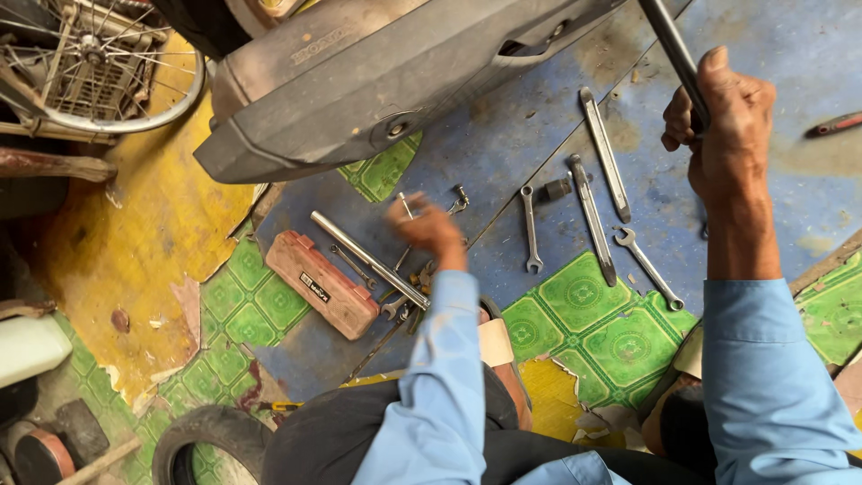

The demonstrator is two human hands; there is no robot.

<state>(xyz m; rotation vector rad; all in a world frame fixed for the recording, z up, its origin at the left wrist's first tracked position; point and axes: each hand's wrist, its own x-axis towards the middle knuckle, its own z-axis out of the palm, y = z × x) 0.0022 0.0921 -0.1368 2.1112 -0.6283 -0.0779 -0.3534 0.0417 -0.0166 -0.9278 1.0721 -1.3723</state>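
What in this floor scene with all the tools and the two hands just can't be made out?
- Blurred left hand: motion smear hides what its fingers pinch among the small metal tools.
- Dark metal bar in the right hand: its top is cut off by the picture's upper edge, its lower end hidden behind the fist.
- Reddish rectangular tool case: label too small.
- Spoked wheel: cropped at the corner.

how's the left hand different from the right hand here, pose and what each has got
The left hand is low over the floor tools, blurred, pinching a small metal piece; the right hand is sharp and raised by the blue floor. The left hand's piece is short and thin; the right hand is wrapped in a fist round a long dark metal bar that runs out of the picture's top. Both come out of light blue sleeves.
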